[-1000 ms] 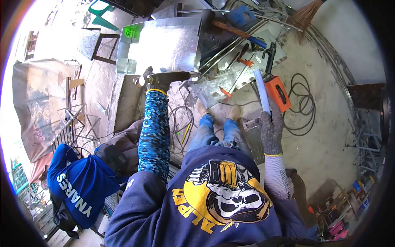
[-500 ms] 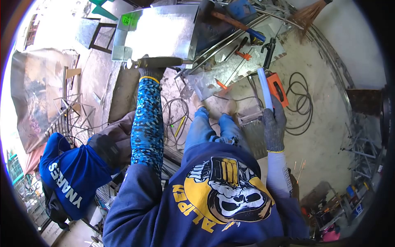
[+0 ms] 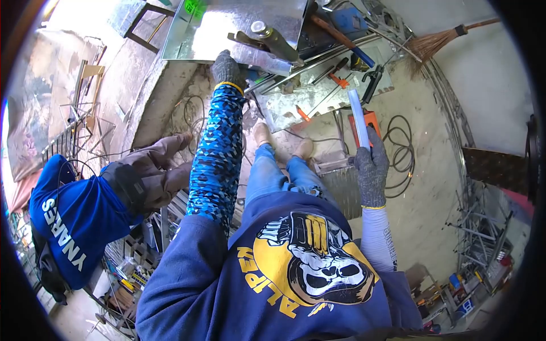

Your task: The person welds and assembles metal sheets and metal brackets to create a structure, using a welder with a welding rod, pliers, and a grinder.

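Note:
My left hand (image 3: 227,69), in a grey glove with a blue patterned sleeve, reaches to the near edge of a shiny sheet-metal box (image 3: 216,28). A dark power tool (image 3: 276,41) lies on the sheet just beyond the fingers; whether the hand grips anything is hidden. My right hand (image 3: 372,167), also gloved, holds a white tube (image 3: 358,113) upright over the concrete floor. My feet stand below the metal sheets.
A person in a blue shirt (image 3: 62,227) crouches at my left. An orange machine (image 3: 371,120) and coiled black cable (image 3: 401,153) lie by the tube. Hammers, rods and metal offcuts (image 3: 330,85) clutter the floor ahead; a broom (image 3: 438,40) lies at the right.
My left arm has swung forward and right to the box's edge; the tool it gripped now lies on the sheet. My right hand keeps the tube. The view has shifted.

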### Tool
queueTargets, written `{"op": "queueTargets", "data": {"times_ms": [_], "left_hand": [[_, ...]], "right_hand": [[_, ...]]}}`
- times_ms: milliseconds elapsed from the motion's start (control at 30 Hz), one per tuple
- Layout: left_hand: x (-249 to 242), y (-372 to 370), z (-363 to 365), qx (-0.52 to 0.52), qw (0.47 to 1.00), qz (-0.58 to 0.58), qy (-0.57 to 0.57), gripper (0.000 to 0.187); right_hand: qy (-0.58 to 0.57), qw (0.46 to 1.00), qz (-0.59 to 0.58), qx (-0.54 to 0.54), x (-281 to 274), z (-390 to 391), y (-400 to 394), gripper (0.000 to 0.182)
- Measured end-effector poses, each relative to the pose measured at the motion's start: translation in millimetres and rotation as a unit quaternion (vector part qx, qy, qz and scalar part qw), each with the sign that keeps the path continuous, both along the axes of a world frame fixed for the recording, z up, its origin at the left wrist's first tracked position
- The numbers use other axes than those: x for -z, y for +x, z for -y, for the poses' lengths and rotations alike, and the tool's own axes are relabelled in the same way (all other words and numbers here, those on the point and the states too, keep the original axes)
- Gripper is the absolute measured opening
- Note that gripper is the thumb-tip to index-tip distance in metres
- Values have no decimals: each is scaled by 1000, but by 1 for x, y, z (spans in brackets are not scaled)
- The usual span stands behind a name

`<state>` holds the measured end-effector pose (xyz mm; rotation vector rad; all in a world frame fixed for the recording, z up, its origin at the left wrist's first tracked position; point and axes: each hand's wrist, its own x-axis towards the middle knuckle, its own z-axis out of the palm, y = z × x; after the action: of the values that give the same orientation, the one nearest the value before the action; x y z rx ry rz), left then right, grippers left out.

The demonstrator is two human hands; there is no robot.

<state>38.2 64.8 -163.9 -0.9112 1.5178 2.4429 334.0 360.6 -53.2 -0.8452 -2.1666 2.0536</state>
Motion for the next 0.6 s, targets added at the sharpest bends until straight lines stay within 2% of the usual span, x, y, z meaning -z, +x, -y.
{"op": "queueTargets", "data": {"times_ms": [67, 200, 300, 333, 400, 467, 500, 533, 567, 600], "left_hand": [[-25, 10, -12, 15, 994, -8, -112, 31], [2, 6, -9, -25, 993, -36, -109, 40], [-16, 30, -22, -83, 972, -121, -183, 65], [-19, 38, -21, -81, 972, -123, -184, 65], [-28, 58, -17, 28, 962, -175, -209, 90], [-47, 75, -30, 30, 951, -212, -223, 96], [-54, 82, -32, 50, 864, -210, -456, 91], [-61, 86, -34, 64, 722, -196, -660, 87], [-70, 86, -35, 75, 728, -190, -654, 85], [-73, 84, -32, 110, 654, -163, -730, 65]], "right_hand": [[-6, 1000, 28, -3, 6, -3, 4, 49], [-4, 999, 31, -8, 7, -3, 6, 48], [15, 1000, 15, -8, 6, -2, 6, 47], [15, 1000, 12, -2, 6, -2, 6, 47], [14, 1000, 7, 7, 5, -1, 6, 47], [0, 1000, 13, 18, 5, -3, 6, 47], [0, 1000, 11, 20, 6, -4, 7, 47], [-8, 1000, 10, 23, 9, -4, 8, 47], [-16, 999, 7, 27, 10, -6, 9, 46], [-15, 999, 3, 28, 11, -7, 9, 46]]}}
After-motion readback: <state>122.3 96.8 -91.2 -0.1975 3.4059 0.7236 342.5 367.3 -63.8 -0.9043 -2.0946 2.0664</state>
